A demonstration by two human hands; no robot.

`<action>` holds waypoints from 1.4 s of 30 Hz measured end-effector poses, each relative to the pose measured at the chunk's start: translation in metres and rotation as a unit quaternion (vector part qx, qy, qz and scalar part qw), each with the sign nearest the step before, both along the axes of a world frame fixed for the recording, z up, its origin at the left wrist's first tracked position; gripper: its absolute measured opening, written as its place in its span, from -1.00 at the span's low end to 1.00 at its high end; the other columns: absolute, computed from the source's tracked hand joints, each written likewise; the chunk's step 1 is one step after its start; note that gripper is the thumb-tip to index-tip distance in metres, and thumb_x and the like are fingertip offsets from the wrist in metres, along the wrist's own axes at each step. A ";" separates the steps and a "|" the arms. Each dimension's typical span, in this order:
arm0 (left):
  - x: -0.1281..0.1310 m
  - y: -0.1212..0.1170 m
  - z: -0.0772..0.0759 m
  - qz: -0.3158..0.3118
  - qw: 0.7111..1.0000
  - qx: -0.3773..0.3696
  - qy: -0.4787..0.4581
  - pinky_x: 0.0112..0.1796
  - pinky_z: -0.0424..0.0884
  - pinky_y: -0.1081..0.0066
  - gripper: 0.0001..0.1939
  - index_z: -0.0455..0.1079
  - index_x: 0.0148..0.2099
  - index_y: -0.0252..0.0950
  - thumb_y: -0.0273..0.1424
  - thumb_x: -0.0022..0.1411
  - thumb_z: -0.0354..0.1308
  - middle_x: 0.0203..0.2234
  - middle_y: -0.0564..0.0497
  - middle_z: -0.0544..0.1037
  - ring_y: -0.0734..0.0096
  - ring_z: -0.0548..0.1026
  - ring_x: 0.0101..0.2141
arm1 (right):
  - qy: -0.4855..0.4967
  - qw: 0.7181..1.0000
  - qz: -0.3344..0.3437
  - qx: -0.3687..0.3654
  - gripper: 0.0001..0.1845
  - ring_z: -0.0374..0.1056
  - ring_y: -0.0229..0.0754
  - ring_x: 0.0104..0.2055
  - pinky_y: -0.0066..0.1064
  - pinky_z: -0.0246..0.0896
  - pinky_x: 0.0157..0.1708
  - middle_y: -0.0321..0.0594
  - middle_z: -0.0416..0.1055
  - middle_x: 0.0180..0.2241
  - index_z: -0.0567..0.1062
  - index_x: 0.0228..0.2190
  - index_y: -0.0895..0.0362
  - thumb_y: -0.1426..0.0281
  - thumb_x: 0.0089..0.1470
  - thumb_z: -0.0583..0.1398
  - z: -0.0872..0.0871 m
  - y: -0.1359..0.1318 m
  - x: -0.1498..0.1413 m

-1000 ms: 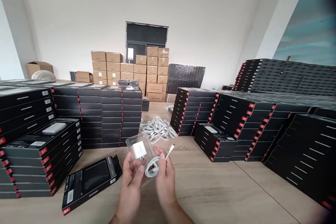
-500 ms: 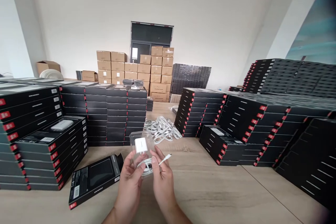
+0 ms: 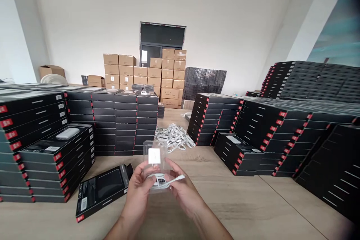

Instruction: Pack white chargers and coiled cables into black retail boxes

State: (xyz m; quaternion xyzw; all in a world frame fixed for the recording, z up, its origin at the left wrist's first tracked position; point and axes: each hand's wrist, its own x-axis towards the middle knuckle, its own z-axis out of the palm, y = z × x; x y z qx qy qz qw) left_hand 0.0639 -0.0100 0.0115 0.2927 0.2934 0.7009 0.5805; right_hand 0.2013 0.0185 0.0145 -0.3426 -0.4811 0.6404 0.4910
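A clear plastic tray point(image 3: 146, 153) is held up in front of me between both hands. A white charger plug point(image 3: 154, 155) sits in its upper part, and a coiled white cable point(image 3: 161, 182) lies in the lower part. My left hand point(image 3: 140, 183) is closed on the tray's left side, its thumb by the coil. My right hand point(image 3: 180, 187) is closed at the right side, at the cable, whose connector end sticks out to the right past the tray. At the left on the table lies a black box point(image 3: 105, 191) with its end flap open.
Black boxes stand stacked at the left point(image 3: 135, 123) and right point(image 3: 253, 135). White chargers rest on a left stack point(image 3: 67, 133) and a right stack point(image 3: 233, 140). A pile of white cables point(image 3: 176, 137) lies mid-table. Cardboard cartons point(image 3: 147, 73) are piled behind.
The tray has shifted slightly right. My right hand has turned and its thumb has moved over the coil, and the cable's free end now lies lower and flatter.
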 end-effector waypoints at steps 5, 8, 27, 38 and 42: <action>0.003 0.005 -0.005 0.040 0.996 -0.003 0.079 -0.29 0.40 0.41 -0.76 0.47 -0.25 -0.30 -0.44 -0.05 0.32 -0.39 0.00 0.64 0.33 0.56 -0.37 | -0.055 0.995 -0.047 0.068 -0.53 0.44 -0.06 -0.25 -0.28 0.30 -0.20 -0.19 0.56 -0.31 0.51 -0.11 0.10 0.31 -0.13 0.34 -0.002 -0.001 -0.013; -0.002 0.005 -0.005 0.037 0.998 -0.030 0.051 -0.26 0.41 0.38 -0.70 0.47 -0.22 -0.28 -0.46 -0.09 0.32 -0.36 -0.02 0.65 0.29 0.57 -0.33 | -0.101 0.990 -0.061 0.072 -0.52 0.42 -0.11 -0.35 -0.33 0.30 -0.30 -0.25 0.55 -0.39 0.50 -0.07 0.08 0.33 -0.10 0.31 0.002 -0.004 -0.012; -0.018 -0.001 0.012 -0.065 0.992 -0.068 -0.088 -0.20 0.45 0.39 -0.51 0.47 -0.05 -0.32 -0.54 -0.11 0.33 -0.12 -0.15 0.61 0.22 0.56 -0.13 | -0.064 0.983 -0.138 0.099 -0.71 0.38 -0.15 -0.32 -0.35 0.27 -0.25 -0.23 0.51 -0.39 0.56 -0.34 0.12 0.23 -0.13 0.37 0.010 -0.003 -0.001; -0.004 -0.008 0.010 -0.120 0.992 0.002 -0.037 -0.12 0.41 0.28 -0.43 0.41 0.02 -0.25 -0.48 -0.10 0.37 -0.14 -0.14 0.60 0.08 0.52 -0.07 | -0.054 0.965 -0.212 0.143 -0.74 0.18 -0.32 -0.55 -0.50 0.12 -0.51 -0.40 0.32 -0.61 0.37 -0.60 0.14 0.38 -0.20 0.37 0.010 -0.007 -0.011; -0.001 -0.008 0.010 -0.114 0.992 0.007 -0.047 -0.12 0.41 0.30 -0.47 0.39 0.01 -0.23 -0.48 -0.08 0.35 -0.14 -0.11 0.59 0.14 0.53 -0.10 | -0.044 0.968 -0.209 0.133 -0.78 0.26 -0.28 -0.52 -0.47 0.17 -0.47 -0.33 0.40 -0.60 0.41 -0.58 0.15 0.34 -0.15 0.35 0.011 -0.010 -0.012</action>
